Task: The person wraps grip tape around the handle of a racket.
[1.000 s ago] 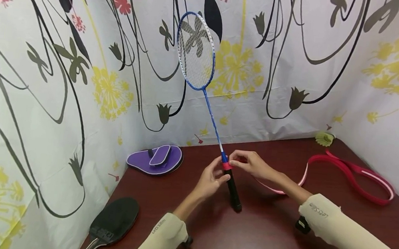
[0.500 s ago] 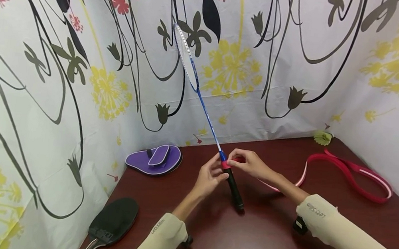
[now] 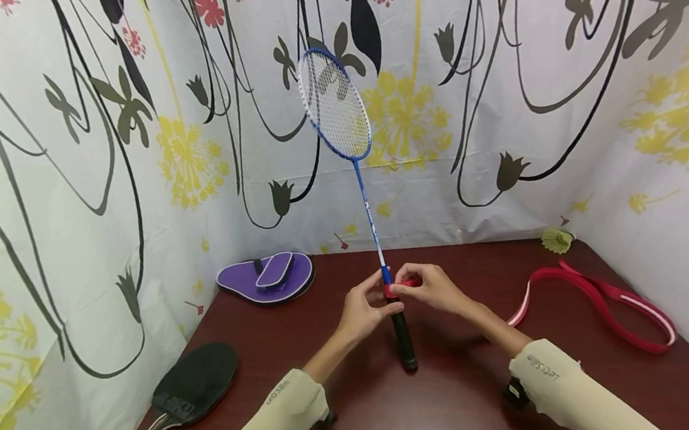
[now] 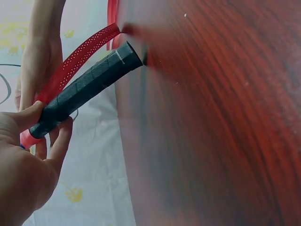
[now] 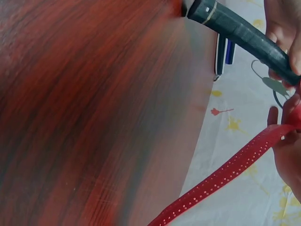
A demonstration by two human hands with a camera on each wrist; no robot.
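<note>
A blue-and-white badminton racket [image 3: 369, 210] stands tilted, head up, its black handle [image 4: 87, 89] pointing down over the table. My left hand [image 3: 362, 316] holds it near the top of the handle, thumb on one side and fingers on the other. Red perforated grip tape [image 5: 221, 174] circles the handle's upper end, just under the blue cone. Beside that band, my right hand [image 3: 436, 287] pinches the tape between thumb and fingers. The tape's long tail hangs from this hand and loops over the table to the right. My fingers partly hide the wrapped part.
On the dark red table [image 3: 425, 416], a purple paddle case [image 3: 247, 280] lies at the back left. A black table tennis paddle [image 3: 198, 381] is at the left edge, and a yellow shuttlecock [image 3: 557, 240] in the back right corner. Flower-printed sheets [image 3: 238, 94] surround the table.
The racket has turned about its shaft: its head goes from face-on to nearly edge-on, then shows its face again. Both hands stay at the handle top, and the tape tail has shifted slightly.
</note>
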